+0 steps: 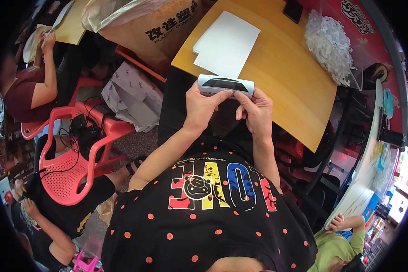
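Both hands hold a small white and black box (225,85) just over the near edge of the wooden counter (281,72). The left hand (203,106) grips its left end and the right hand (257,110) pinches its right end. A stack of white paper (226,43) lies on the counter just behind the box.

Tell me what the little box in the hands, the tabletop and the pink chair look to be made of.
Small box: thin printed card, smooth with a slight sheen, folded edges; both the left hand and right hand hold it.
Tabletop: probably wood or wood-look laminate, honey-coloured, smooth, faint grain.
Pink chair: moulded plastic, glossy, with a perforated seat.
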Demonstrator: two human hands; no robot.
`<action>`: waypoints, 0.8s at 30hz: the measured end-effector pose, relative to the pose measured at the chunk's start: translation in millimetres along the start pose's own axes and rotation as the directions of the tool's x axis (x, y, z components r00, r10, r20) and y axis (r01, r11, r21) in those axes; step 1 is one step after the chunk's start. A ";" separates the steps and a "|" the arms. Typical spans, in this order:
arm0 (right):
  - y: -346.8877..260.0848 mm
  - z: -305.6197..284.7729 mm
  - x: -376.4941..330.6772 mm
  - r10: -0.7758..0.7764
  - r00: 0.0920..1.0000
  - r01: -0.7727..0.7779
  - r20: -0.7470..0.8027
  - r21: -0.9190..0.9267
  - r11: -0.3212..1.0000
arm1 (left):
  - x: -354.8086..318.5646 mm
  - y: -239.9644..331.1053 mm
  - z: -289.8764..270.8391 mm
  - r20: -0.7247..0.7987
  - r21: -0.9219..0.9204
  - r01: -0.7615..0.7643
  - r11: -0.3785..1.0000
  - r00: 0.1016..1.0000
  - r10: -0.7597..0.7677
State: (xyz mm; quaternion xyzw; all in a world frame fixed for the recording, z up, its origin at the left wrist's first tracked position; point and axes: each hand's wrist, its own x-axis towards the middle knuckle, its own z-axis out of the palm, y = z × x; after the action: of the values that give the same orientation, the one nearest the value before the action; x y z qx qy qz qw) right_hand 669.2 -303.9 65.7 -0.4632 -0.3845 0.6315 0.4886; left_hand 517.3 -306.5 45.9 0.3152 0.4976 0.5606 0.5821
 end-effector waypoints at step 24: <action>7.0 -30.5 17.6 0.091 0.992 -0.108 0.093 0.200 0.974 | 19.0 42.7 -95.4 0.259 0.148 0.051 0.988 0.962 -0.088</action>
State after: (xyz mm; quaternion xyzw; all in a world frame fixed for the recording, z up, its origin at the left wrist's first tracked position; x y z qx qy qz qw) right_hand 695.0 -287.4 47.1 -0.4026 -0.3139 0.7100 0.4851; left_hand 411.5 -298.9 51.9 0.4096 0.4641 0.4563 0.6392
